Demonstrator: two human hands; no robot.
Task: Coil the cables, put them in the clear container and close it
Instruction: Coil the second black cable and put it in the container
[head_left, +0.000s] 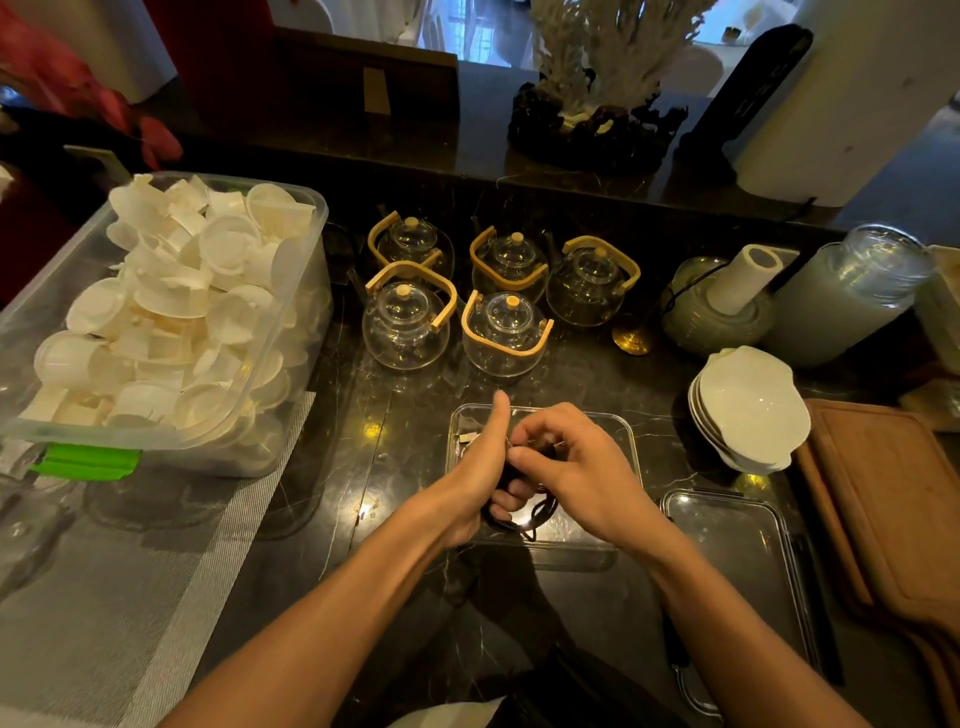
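Note:
My left hand (480, 470) is wrapped around a bundle of black cable (524, 519), thumb pointing up, and loops of the cable hang out below the fist. My right hand (571, 467) pinches the cable near the top of the bundle, fingertips against the left hand. Both hands hover over the open clear container (626, 441) on the dark marble counter. A small pale item lies in the container's far left corner. The clear lid (737, 561) lies flat to the right of the container.
A big clear bin of white plastic cups (166, 322) stands at the left on a grey mat. Several glass teapots (504, 332) stand behind the container. Stacked white dishes (748, 410), glass jars and a wooden tray (893, 519) sit to the right.

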